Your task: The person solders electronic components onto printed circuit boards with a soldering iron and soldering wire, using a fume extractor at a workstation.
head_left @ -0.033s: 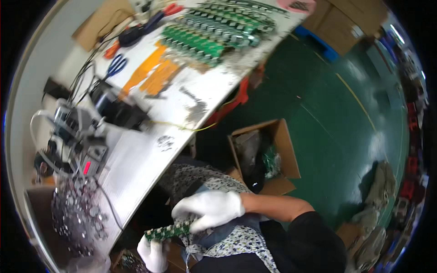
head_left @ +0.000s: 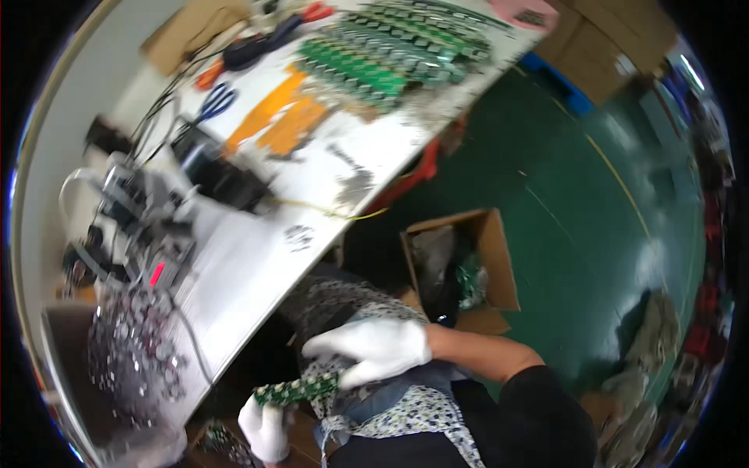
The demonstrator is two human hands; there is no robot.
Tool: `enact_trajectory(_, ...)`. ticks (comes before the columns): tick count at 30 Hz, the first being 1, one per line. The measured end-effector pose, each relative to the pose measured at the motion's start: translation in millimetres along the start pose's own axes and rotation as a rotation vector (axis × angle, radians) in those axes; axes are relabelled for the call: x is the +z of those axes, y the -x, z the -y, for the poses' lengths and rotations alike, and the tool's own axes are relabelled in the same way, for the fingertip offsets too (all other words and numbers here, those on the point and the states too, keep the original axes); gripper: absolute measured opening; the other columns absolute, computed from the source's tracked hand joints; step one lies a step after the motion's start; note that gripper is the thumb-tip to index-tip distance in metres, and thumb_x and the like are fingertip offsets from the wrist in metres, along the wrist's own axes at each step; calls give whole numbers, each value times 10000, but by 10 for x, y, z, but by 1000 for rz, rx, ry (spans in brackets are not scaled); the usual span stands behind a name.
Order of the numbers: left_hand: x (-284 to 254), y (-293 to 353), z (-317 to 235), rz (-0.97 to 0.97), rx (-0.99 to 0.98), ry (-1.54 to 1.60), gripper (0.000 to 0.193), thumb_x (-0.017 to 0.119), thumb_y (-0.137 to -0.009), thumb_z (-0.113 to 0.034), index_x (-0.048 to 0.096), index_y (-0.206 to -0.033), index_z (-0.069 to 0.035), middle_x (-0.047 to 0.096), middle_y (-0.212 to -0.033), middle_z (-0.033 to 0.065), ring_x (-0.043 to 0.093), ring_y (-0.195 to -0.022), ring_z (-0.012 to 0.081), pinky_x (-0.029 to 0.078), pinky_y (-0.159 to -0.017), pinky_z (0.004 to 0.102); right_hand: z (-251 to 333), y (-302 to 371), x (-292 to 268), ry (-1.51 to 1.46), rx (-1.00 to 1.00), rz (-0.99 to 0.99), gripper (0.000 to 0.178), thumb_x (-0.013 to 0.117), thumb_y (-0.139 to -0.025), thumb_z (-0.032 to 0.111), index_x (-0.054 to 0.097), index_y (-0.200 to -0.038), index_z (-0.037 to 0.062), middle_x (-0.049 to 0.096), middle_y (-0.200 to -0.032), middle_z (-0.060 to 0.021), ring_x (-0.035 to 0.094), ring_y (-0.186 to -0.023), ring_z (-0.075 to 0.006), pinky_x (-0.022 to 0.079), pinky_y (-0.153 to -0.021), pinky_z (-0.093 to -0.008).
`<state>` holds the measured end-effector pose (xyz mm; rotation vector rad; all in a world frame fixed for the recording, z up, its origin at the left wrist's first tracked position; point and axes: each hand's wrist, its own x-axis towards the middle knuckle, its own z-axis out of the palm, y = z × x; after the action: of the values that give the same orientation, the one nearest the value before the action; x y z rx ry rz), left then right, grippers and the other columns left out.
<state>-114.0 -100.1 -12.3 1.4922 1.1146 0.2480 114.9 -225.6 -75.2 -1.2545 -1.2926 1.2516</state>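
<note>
My left hand (head_left: pixel 264 429), in a white glove, grips the left end of a narrow green circuit board strip (head_left: pixel 298 389) with small pale parts along it. The strip is held level in front of my lap, off the table's edge. My right hand (head_left: pixel 376 351), also white-gloved, is at the strip's other end. Its thumb is by the board's end, and its fingers stretch out to the left above the strip, apart from the thumb. A floral apron (head_left: pixel 409 413) lies behind both hands.
The white table (head_left: pixel 234 285) runs diagonally at the left. On it are rows of green circuit boards (head_left: pixel 355 70), orange sheets (head_left: pixel 292 125), blue-handled scissors (head_left: pixel 217 101), a black device (head_left: pixel 218 171) and a bin of small metallic parts (head_left: pixel 66 343). An open cardboard box (head_left: pixel 503 265) stands on the green floor.
The whole view has shifted slightly, so the table and box appear a little further right. Both hands keep nearly the same pose around the circuit board strip.
</note>
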Motion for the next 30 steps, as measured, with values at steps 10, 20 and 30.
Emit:
enact_trajectory(10,23,-59,407,179,-41,225,156,474,-926,-27,607,-988,26,659,-834,52,562,-644,63,465,-590,216,-111,98,59,-51,349,-21,326,609,-867,182,666,-1137,9,692,-1077,-131,649,-978,-187,490,-873,-298)
enact_trajectory(20,-88,-25,679,192,36,253,115,520,-935,-15,625,-969,15,640,-788,30,551,-637,65,464,-585,229,80,-45,137,-83,477,-36,303,615,-800,78,681,-1061,-60,706,-972,-121,643,-887,-149,502,-816,-275)
enact_trajectory(30,-72,-28,818,252,0,427,142,564,-963,-135,621,-978,-6,636,-817,22,537,-635,53,453,-589,211,28,-48,168,-47,492,-19,303,607,-851,118,668,-1097,-47,699,-990,-110,634,-909,-144,494,-830,-276)
